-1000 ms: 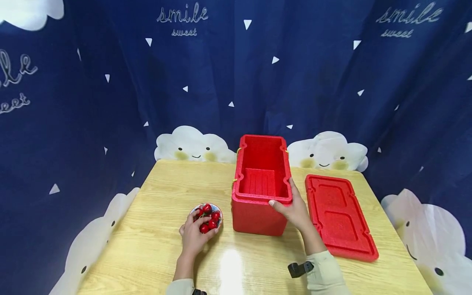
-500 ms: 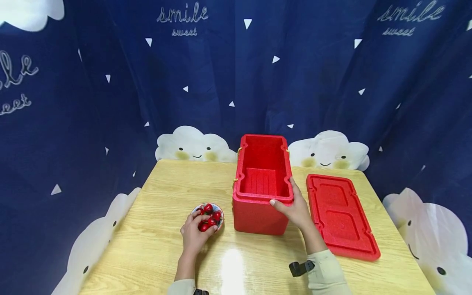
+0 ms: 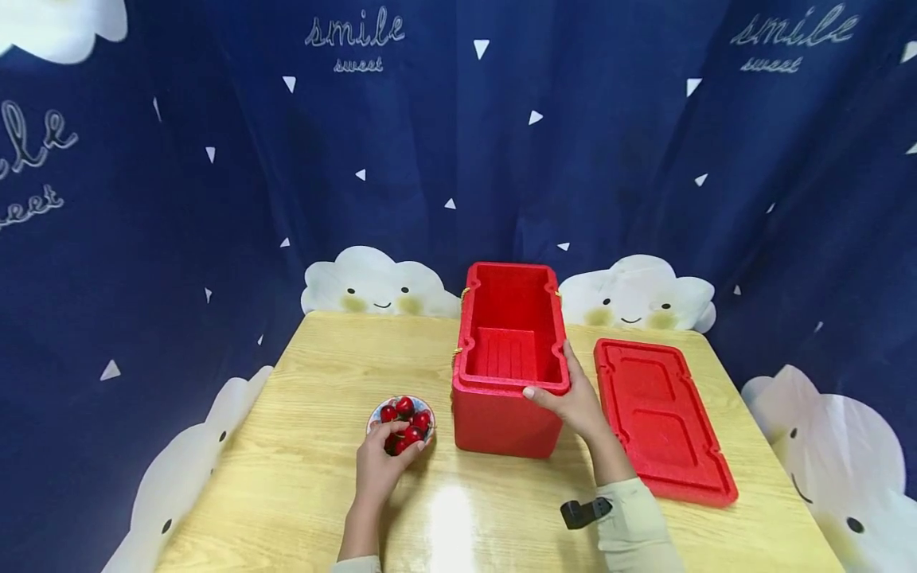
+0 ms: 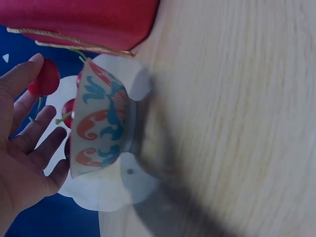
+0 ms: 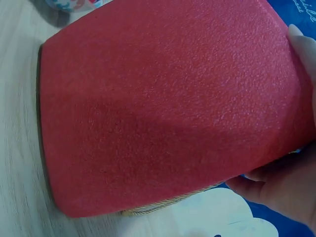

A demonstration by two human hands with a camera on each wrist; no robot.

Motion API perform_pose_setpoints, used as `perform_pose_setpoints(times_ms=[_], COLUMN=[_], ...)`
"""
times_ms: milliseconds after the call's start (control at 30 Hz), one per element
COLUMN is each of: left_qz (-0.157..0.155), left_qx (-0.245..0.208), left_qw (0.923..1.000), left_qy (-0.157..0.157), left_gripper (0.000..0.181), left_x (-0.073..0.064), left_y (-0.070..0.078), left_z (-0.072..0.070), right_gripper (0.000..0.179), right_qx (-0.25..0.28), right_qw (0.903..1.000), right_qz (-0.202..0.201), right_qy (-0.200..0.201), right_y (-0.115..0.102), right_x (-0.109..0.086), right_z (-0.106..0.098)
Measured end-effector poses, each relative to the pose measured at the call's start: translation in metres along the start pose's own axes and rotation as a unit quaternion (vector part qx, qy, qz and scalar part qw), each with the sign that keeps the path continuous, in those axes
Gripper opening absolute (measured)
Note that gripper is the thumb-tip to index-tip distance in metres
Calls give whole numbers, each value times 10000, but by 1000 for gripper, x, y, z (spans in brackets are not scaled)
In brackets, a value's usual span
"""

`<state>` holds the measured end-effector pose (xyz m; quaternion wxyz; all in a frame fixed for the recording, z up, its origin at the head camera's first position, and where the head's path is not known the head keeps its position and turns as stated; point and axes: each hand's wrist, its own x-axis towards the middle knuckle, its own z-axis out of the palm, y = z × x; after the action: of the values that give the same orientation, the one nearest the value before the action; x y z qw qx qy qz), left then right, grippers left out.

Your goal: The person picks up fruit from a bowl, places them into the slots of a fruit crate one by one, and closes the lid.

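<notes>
At the near side of a small patterned bowl (image 4: 101, 126) my left hand (image 3: 380, 469) pinches a red cherry (image 4: 47, 79) between thumb and finger, just above the rim. The other fingers hang loosely beside the bowl in the left wrist view. Several more cherries with green stems (image 3: 404, 407) lie in the bowl. A red foam box (image 3: 505, 422) without its cover stands right of the bowl, and nothing shows inside it. My right hand (image 3: 582, 410) grips the box's near right corner, thumb over the front rim and fingers along the right side.
A flat red lid (image 3: 662, 422) lies on the wooden table (image 3: 308, 477) to the right of the box. Yellow cord (image 5: 168, 201) runs along the box's side. Behind the table hangs a dark blue curtain (image 3: 401, 159) with white clouds.
My left hand's fingers have drawn back slightly toward me over the bowl, uncovering more cherries at its far left. My right hand keeps its hold on the box corner.
</notes>
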<state>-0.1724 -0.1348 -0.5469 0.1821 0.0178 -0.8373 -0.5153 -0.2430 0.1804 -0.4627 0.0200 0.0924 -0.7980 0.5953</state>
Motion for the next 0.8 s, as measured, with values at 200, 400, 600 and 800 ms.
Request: perform_pose_setpoints(times_ms=[200, 400, 600, 800], left_qz=[-65, -72, -63, 252], left_qx=[-286, -473, -605, -769], left_qw=[9995, 9988, 9980, 9966], left_qy=[68, 133, 165, 143], left_gripper=[35, 35, 34, 35], left_x=[2, 7, 14, 22], left_y=[7, 12, 17, 25], left_z=[-1, -3, -4, -2], right_gripper=[107, 107, 106, 107], right_qx=[115, 122, 148, 78], right_qw=[9999, 9998, 9998, 9997], right_qz=[71, 128, 150, 219], right_qy=[65, 94, 73, 119], right_y=[1, 2, 3, 0], right_x=[1, 0, -1, -3], right_z=[2, 3, 3, 2])
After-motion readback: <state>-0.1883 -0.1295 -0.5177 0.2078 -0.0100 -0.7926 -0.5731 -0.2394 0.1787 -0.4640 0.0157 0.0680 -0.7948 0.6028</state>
